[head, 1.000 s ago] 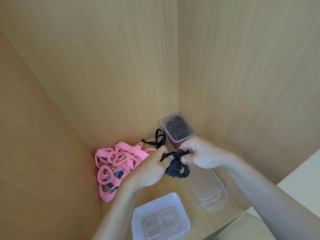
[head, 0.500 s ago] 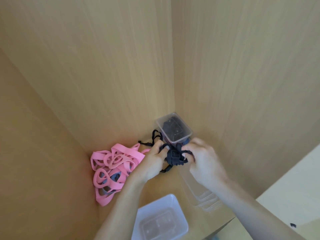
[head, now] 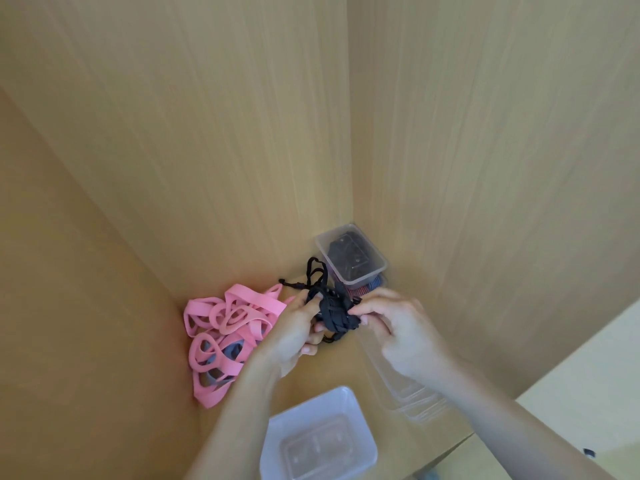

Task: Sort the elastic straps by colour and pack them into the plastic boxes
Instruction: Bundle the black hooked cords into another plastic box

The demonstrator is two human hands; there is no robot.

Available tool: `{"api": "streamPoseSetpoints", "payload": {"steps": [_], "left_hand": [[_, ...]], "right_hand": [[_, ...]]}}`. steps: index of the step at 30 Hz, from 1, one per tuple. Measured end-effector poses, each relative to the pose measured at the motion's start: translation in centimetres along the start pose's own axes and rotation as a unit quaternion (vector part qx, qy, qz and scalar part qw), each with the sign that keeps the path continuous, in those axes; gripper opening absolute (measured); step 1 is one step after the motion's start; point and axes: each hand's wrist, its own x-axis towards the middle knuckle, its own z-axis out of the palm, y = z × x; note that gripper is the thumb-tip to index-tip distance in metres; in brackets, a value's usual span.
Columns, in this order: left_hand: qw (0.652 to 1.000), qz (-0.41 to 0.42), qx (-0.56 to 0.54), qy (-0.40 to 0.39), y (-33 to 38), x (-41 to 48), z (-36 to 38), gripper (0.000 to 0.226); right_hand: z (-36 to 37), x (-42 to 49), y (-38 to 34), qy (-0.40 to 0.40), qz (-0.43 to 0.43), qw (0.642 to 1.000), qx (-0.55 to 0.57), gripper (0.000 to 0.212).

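A bundle of black elastic straps [head: 334, 311] is held between both hands above the shelf floor. My left hand [head: 294, 332] grips its left side, and my right hand [head: 398, 327] pinches its right side with the fingertips. Loose black strap ends [head: 313, 273] trail up toward the corner. A pile of pink straps [head: 230, 332] lies to the left, with some grey straps [head: 232, 350] under it. A clear plastic box [head: 351, 259] with black straps inside stands in the corner, stacked on another box [head: 372, 287] of red and blue straps.
An open clear box [head: 320, 436] stands near the front edge. A stack of clear lids or boxes [head: 408, 396] lies along the right wall, partly under my right forearm. Wooden walls close in on the left, back and right.
Both hands have worked the black bundle tighter between them. My right hand's fingertips now pinch its right end, and the view has shifted slightly.
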Motion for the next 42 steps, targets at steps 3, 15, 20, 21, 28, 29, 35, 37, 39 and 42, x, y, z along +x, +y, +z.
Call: {"api": "streamPoseSetpoints", "payload": {"steps": [3, 15, 20, 21, 28, 29, 35, 37, 39, 42], "left_hand": [[1.0, 0.003, 0.026, -0.015, 0.2, -0.4, -0.1, 0.016], [0.998, 0.008, 0.033, -0.052, -0.1, -0.8, -1.2, 0.021], [0.999, -0.009, -0.02, -0.035, -0.7, -0.9, -1.3, 0.017], [0.999, -0.012, -0.021, -0.036, -0.9, -0.9, -1.3, 0.017], [0.999, -0.017, -0.036, -0.021, -1.9, -1.9, -1.8, 0.015], [0.999, -0.017, -0.041, -0.008, -2.2, -2.1, -1.9, 0.015], [0.992, -0.056, -0.069, 0.086, -4.1, -3.5, -2.3, 0.019], [0.988, -0.079, -0.087, 0.096, -4.8, -4.1, -1.9, 0.025], [0.985, -0.088, -0.102, 0.111, -5.5, -4.6, -1.5, 0.029], [0.983, -0.088, -0.106, 0.121, -6.1, -5.3, -1.5, 0.027]], "right_hand": [[0.0, 0.5, 0.4, 0.0, 0.022, 0.999, 0.042, 0.022], [1.4, 0.8, 1.4, -0.064, 0.071, 0.977, 0.19, 0.061], [1.8, 0.4, 1.7, -0.052, 0.08, 0.973, 0.21, 0.042], [1.8, 0.4, 1.7, -0.049, 0.077, 0.974, 0.205, 0.049], [2.4, -0.5, 0.1, -0.047, -0.005, 0.994, 0.101, 0.047], [2.7, -1.0, -0.4, -0.039, -0.032, 0.996, 0.067, 0.046], [5.6, -3.9, -1.4, -0.08, -0.104, 0.982, -0.137, 0.057], [7.0, -4.1, -1.4, -0.054, -0.104, 0.979, -0.169, 0.06], [8.2, -4.2, -1.1, -0.022, -0.101, 0.98, -0.168, 0.058], [9.2, -4.8, -0.5, -0.011, -0.104, 0.981, -0.161, 0.057]]}}
